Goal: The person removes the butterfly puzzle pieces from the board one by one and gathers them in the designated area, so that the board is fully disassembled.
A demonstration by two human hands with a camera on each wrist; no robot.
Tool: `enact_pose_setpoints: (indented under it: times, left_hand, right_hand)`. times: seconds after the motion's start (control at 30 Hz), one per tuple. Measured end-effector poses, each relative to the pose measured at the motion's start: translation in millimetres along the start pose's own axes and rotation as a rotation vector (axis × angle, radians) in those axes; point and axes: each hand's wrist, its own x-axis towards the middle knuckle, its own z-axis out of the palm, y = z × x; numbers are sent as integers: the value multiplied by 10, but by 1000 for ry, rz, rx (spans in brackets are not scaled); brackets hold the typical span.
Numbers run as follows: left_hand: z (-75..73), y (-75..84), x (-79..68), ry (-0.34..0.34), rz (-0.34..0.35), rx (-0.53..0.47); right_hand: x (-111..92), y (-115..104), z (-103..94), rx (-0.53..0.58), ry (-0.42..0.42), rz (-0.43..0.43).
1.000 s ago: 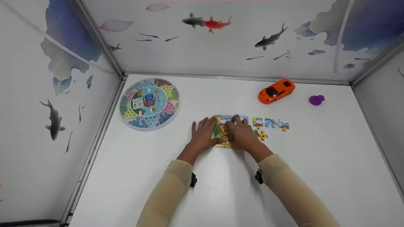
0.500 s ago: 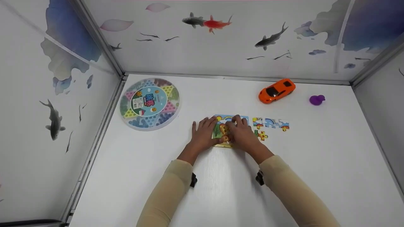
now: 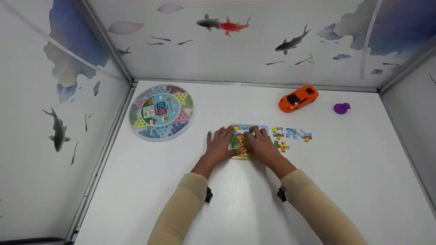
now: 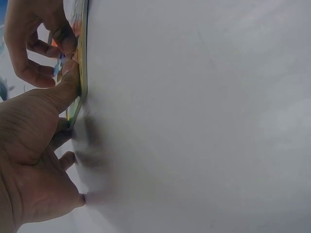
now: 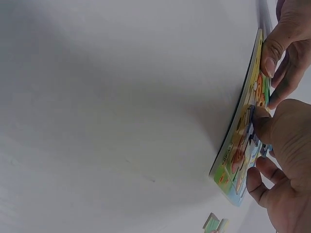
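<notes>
A small colourful jigsaw puzzle [image 3: 235, 142] lies in its tray at mid-table, partly hidden by both hands. My left hand [image 3: 219, 146] rests along its left side, fingers spread and fairly straight, thumb pressing near the lower edge. Over the right part of the picture is my right hand [image 3: 265, 144], its fingers bent. In the right wrist view it pinches a bluish puzzle piece [image 5: 265, 148] low at the tray, with the thumb down on the picture. Loose puzzle pieces lie just right of the tray, including one with a rainbow [image 3: 292, 132] and a yellow one [image 3: 282, 146].
A round Chinese checkers box [image 3: 161, 112] lies at the back left. Toward the back right stand an orange toy car [image 3: 298, 98] and a purple toy duck [image 3: 341, 108]. White panels printed with fish enclose the white table [image 3: 231, 204] at the back and sides.
The right wrist and sleeve have shifted slightly toward the lower right, while the right fingers stay over the same part of the puzzle. The left hand and the loose pieces look unchanged.
</notes>
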Motion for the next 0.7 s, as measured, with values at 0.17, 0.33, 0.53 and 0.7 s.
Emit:
enact_pose_setpoints:
  times: [0.17,0.33,0.53,0.7]
  left_hand:
    - [0,-6,-3,0,1,2]
    - [-2,-12,-14,6,10,-13]
    - [-3,-5,-19,9,7,-29]
    - [-2,1,-10,9,2,-24]
  right_hand:
    - [-21,17,10,-20,28,-32]
    - [-47,29,-1,-16,25,-47]
    - [-66,30,-37,-22,-5,-51]
    - [-71,50,-60,4,-35,-43]
